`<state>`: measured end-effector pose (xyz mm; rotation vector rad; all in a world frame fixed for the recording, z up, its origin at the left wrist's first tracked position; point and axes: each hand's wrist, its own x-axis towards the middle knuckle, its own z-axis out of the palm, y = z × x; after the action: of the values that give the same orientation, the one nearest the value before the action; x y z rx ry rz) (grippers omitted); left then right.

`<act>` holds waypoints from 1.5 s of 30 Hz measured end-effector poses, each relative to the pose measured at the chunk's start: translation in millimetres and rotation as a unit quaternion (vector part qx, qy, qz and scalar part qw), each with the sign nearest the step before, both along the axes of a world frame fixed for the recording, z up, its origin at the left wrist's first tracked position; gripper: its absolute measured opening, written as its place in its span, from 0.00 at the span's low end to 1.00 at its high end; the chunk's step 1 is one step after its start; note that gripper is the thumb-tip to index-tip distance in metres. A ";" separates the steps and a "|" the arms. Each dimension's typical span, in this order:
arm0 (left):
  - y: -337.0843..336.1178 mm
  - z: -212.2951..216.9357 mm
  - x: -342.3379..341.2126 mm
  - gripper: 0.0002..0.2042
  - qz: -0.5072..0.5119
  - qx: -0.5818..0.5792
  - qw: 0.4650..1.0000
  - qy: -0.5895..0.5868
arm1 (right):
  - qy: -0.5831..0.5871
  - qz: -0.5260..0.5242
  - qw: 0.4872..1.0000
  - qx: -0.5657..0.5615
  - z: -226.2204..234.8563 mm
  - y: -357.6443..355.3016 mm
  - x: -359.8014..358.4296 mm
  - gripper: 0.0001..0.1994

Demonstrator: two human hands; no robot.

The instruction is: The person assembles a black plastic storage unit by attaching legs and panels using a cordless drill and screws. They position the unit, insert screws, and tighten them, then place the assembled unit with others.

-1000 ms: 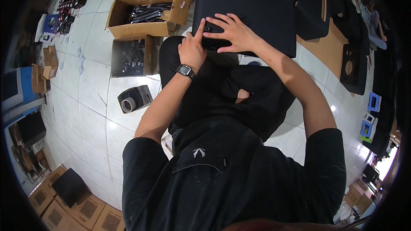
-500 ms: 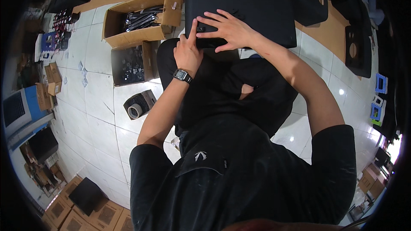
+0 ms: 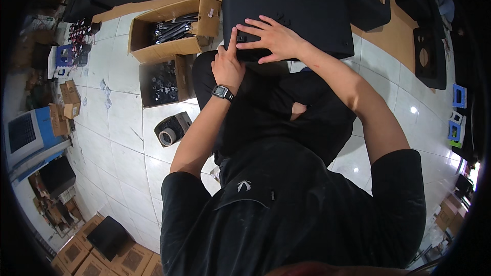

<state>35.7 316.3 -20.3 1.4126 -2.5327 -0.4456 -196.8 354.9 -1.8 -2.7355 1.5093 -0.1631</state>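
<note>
Two open cardboard boxes (image 3: 171, 30) on the tiled floor (image 3: 123, 138) at upper left, one with dark long parts, one with small black pieces. Black flat panel (image 3: 291, 13) ahead, over the knees. Right hand (image 3: 271, 38) spread flat on its near edge; left hand (image 3: 227, 64) just beside, forefinger pressing the corner. Small fittings under the fingers too dark to make out.

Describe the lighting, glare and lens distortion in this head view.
Head view: strong fisheye, so the white floor tiles curve toward the dark round rim; bright glare spots sit on the tiles at right; the black panel under the right hand and left hand shows little surface detail; the centre is sharp, the edges dim and squeezed.
</note>
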 end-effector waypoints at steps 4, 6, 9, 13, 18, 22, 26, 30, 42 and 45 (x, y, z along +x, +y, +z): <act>1.0 0.8 -1.4 0.55 0.005 -0.021 1.000 -0.005 | -0.016 -0.001 1.000 0.002 1.4 1.2 0.3 0.39; 1.2 1.4 -2.0 0.54 0.005 -0.016 1.000 0.001 | -0.032 0.000 0.999 0.000 2.2 1.3 -0.4 0.38; 2.8 0.3 -0.3 0.55 0.001 -0.021 0.999 0.024 | -0.151 0.003 0.987 -0.059 5.8 2.8 3.6 0.39; 2.6 4.8 -3.9 0.56 0.012 0.000 1.000 0.008 | -0.300 -0.119 0.945 -0.051 6.0 -6.5 21.7 0.29; 2.5 4.4 -1.5 0.57 0.009 -0.002 1.000 0.005 | -0.294 -0.202 0.933 -0.050 0.1 -13.1 38.4 0.14; 3.3 4.9 -1.1 0.57 0.010 0.004 1.000 0.010 | -0.294 -0.216 0.930 -0.056 -2.6 -10.6 43.1 0.10; 3.3 3.5 -0.5 0.58 0.012 0.020 1.000 0.015 | -0.307 -0.203 0.927 -0.070 -6.6 -8.3 43.2 0.08; 4.4 5.9 -1.6 0.58 0.013 0.016 1.000 0.013 | -0.308 -0.211 0.925 -0.066 -5.1 -6.5 43.8 0.08; 3.8 1.9 -2.7 0.57 0.013 -0.001 1.000 0.021 | -0.166 -0.010 0.981 -0.100 9.5 12.7 12.6 0.28; 4.3 4.8 -2.1 0.57 0.013 0.005 1.000 0.007 | -0.117 0.012 0.990 -0.077 7.7 10.7 8.2 0.30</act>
<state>33.6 320.6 -15.4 1.4396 -2.5008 -0.4624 -188.6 365.6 5.8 -2.7267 1.4567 -0.6005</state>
